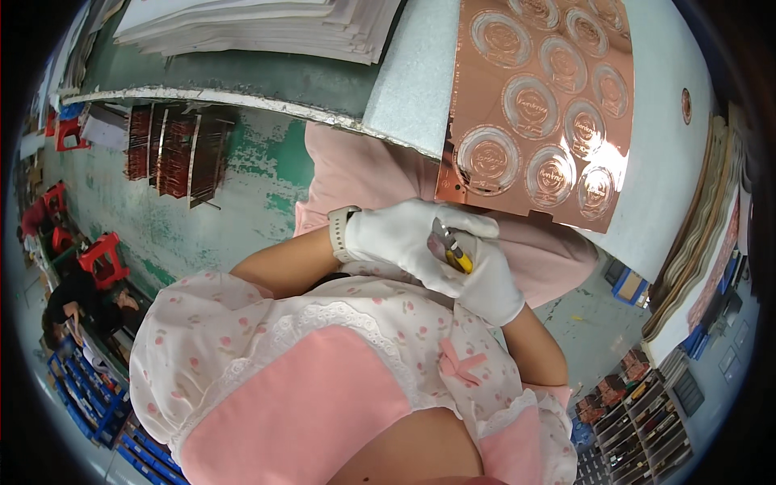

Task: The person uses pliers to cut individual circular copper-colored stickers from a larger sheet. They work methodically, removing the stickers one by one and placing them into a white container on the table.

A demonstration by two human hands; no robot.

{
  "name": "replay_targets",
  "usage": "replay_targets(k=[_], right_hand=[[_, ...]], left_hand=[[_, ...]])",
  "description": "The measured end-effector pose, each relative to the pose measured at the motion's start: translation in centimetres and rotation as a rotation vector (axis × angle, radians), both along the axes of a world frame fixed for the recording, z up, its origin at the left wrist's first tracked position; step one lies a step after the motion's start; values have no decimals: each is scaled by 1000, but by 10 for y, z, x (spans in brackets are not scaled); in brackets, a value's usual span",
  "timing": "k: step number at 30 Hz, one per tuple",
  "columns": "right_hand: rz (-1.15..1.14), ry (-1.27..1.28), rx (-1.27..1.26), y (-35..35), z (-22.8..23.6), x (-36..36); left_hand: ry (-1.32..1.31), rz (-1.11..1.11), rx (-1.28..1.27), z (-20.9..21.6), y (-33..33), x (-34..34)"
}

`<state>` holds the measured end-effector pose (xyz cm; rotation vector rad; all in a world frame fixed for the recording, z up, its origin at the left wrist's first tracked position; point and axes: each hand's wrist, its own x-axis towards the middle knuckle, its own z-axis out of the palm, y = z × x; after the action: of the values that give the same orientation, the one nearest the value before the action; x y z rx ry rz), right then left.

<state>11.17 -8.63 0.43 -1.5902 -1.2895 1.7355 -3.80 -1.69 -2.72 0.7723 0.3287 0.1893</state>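
Note:
My left hand [396,236] and my right hand [491,279] meet in front of my body, both in white gloves. Between them shows a small hand tool [461,255] that looks like a utility knife, with a yellow and black handle and a metal tip. My right hand is closed round the handle end. Curled near the tip, the left hand has its fingers partly hidden; a small dark pinkish patch shows there, too unclear to name. Just beyond lies a shiny copper-coloured plate [537,105] bearing several round and oval embossed designs, touched by neither hand.
The plate rests on a pale board [663,162]. A stack of white sheets [267,24] lies on the green bench [210,74] at far left. Racks [174,153], red stools [103,259] and another person stand to the left; layered sheets [699,242] hang at right.

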Motion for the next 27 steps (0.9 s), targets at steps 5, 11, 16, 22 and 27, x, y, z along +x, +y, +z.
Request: replay_targets(k=[5,11,16,22,27], right_hand=[[96,-62,-143,11,4,6],[183,-124,-183,23,12,11],[144,-95,-104,23,9,9],[114,-62,-54,22,7,7],[128,-87,-79,24,8,7]], left_hand=[[88,-60,-192,-1,0,1],[12,-5,40,-10,1,4],[-20,-3,-157,-17,-1,5],[-11,17,-207,-21,-4,6],[-20,35,-216,-21,-3,7]])
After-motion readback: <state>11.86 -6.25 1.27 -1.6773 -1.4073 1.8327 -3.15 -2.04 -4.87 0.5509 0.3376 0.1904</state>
